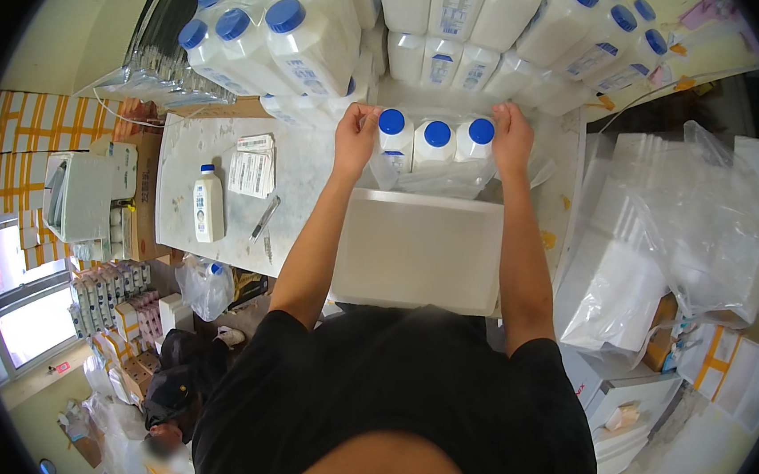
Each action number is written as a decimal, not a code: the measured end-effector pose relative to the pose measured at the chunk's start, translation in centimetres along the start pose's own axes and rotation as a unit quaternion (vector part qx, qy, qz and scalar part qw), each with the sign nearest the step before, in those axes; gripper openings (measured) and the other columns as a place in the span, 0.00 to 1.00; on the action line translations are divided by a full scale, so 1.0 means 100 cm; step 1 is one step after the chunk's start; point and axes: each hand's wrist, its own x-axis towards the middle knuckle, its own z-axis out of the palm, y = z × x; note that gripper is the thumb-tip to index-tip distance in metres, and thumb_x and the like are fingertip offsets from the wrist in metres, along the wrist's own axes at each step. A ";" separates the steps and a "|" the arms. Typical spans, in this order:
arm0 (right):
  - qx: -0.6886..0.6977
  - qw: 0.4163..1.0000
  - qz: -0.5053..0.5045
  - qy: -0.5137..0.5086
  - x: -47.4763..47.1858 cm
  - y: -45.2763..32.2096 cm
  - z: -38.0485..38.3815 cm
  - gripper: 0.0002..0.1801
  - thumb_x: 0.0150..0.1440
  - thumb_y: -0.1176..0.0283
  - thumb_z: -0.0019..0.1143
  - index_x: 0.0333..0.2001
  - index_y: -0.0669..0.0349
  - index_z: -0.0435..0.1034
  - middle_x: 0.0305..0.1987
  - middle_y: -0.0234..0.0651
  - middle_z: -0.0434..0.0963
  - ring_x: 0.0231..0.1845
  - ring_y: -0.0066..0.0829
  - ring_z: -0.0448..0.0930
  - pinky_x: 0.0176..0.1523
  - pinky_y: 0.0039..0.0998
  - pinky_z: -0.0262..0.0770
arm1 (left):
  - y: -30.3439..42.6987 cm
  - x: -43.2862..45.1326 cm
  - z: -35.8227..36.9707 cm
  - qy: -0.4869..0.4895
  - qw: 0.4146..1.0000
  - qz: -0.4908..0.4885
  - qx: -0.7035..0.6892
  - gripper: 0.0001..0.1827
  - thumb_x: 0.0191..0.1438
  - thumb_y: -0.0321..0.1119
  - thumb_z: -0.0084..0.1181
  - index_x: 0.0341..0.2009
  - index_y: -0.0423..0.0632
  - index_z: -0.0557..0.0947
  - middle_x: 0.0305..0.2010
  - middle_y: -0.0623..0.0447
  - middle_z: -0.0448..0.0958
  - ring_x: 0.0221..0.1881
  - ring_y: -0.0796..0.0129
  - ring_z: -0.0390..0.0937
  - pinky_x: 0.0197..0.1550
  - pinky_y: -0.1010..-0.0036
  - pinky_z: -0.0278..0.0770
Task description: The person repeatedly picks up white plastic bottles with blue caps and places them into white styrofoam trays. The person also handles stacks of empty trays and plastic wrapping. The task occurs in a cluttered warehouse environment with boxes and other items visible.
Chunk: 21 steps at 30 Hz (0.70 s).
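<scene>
My left hand (357, 140) pinches the left edge of a clear plastic bag (437, 183), its fingertips beside the leftmost bottle. On the opposite side my right hand (513, 140) grips the bag's other edge near the rightmost bottle. Between the two hands, three white plastic bottles with blue caps (435, 149) show in a row, upright, with loose film about their front. Their lower parts are hidden. Close to my body lies a white foam box or lid (417, 256); I cannot tell which.
Blue-capped bottles in packs (267, 48) are stacked along the table's back. On the table (311, 165), at left, are a single bottle (208, 207), printed labels (252, 167) and a utility knife (265, 218). Plastic-wrapped foam boxes (653, 238) stand right. Another person (174, 381) is at lower left.
</scene>
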 end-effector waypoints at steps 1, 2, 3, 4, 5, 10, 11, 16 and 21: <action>0.005 0.999 0.025 -0.019 -0.001 0.001 -0.001 0.14 0.68 0.63 0.47 0.38 0.60 0.76 0.31 0.44 0.82 0.30 0.38 0.83 0.37 0.35 0.76 | 0.000 0.001 -0.001 0.001 0.999 -0.020 0.044 0.08 0.64 0.34 0.59 0.37 0.42 0.80 0.35 0.53 0.82 0.35 0.78 0.74 0.39 0.80 0.72; 0.010 0.998 0.050 -0.038 -0.001 0.002 -0.003 0.14 0.68 0.63 0.47 0.37 0.60 0.77 0.31 0.44 0.82 0.30 0.38 0.83 0.37 0.35 0.76 | -0.001 0.001 -0.002 0.001 0.995 -0.039 0.088 0.08 0.63 0.34 0.59 0.37 0.42 0.80 0.33 0.53 0.83 0.33 0.78 0.74 0.37 0.79 0.72; 0.017 0.995 0.073 -0.060 0.000 -0.002 -0.004 0.14 0.67 0.63 0.48 0.36 0.60 0.77 0.31 0.44 0.83 0.29 0.38 0.83 0.37 0.35 0.76 | -0.006 0.001 -0.006 0.010 0.996 -0.035 0.083 0.09 0.63 0.34 0.59 0.36 0.42 0.80 0.31 0.53 0.82 0.31 0.78 0.73 0.36 0.79 0.71; 0.015 0.994 0.085 -0.073 0.000 -0.007 -0.006 0.14 0.67 0.64 0.47 0.37 0.60 0.77 0.30 0.43 0.82 0.29 0.37 0.83 0.36 0.34 0.76 | -0.010 0.002 -0.008 0.019 0.996 -0.031 0.079 0.09 0.63 0.35 0.60 0.36 0.42 0.81 0.29 0.54 0.82 0.30 0.78 0.73 0.34 0.79 0.71; 0.013 0.991 0.097 -0.087 -0.001 -0.012 -0.007 0.14 0.67 0.64 0.47 0.37 0.60 0.77 0.29 0.43 0.82 0.28 0.36 0.83 0.36 0.34 0.76 | -0.015 0.002 -0.011 0.028 0.996 -0.027 0.074 0.10 0.63 0.35 0.60 0.35 0.42 0.81 0.28 0.55 0.81 0.28 0.79 0.72 0.32 0.78 0.71; 0.100 0.981 0.146 -0.078 -0.005 0.001 -0.003 0.14 0.68 0.65 0.48 0.39 0.62 0.78 0.24 0.36 0.79 0.24 0.26 0.80 0.32 0.29 0.74 | -0.024 0.003 -0.019 -0.028 0.998 -0.056 0.010 0.09 0.63 0.34 0.60 0.41 0.40 0.81 0.29 0.57 0.79 0.30 0.81 0.71 0.35 0.80 0.69; 0.114 0.979 0.150 -0.079 -0.002 0.005 -0.002 0.14 0.68 0.65 0.49 0.39 0.62 0.78 0.23 0.32 0.77 0.23 0.21 0.77 0.30 0.27 0.72 | -0.024 0.003 -0.021 -0.046 0.997 -0.058 -0.007 0.10 0.63 0.34 0.60 0.43 0.40 0.81 0.30 0.58 0.79 0.32 0.82 0.70 0.36 0.82 0.69; 0.102 0.979 0.168 -0.055 -0.001 0.004 -0.001 0.14 0.68 0.64 0.50 0.41 0.64 0.77 0.22 0.29 0.75 0.20 0.17 0.71 0.27 0.24 0.68 | 0.006 -0.019 -0.012 0.017 0.978 -0.207 0.006 0.15 0.64 0.43 0.58 0.40 0.43 0.84 0.29 0.61 0.78 0.30 0.81 0.68 0.36 0.80 0.67; 0.045 0.991 0.116 -0.055 0.002 0.009 0.003 0.14 0.66 0.63 0.52 0.39 0.60 0.78 0.26 0.43 0.79 0.21 0.32 0.78 0.31 0.32 0.73 | -0.015 -0.029 -0.025 -0.010 0.968 -0.244 -0.055 0.20 0.64 0.48 0.58 0.40 0.42 0.87 0.27 0.62 0.76 0.28 0.80 0.65 0.32 0.80 0.62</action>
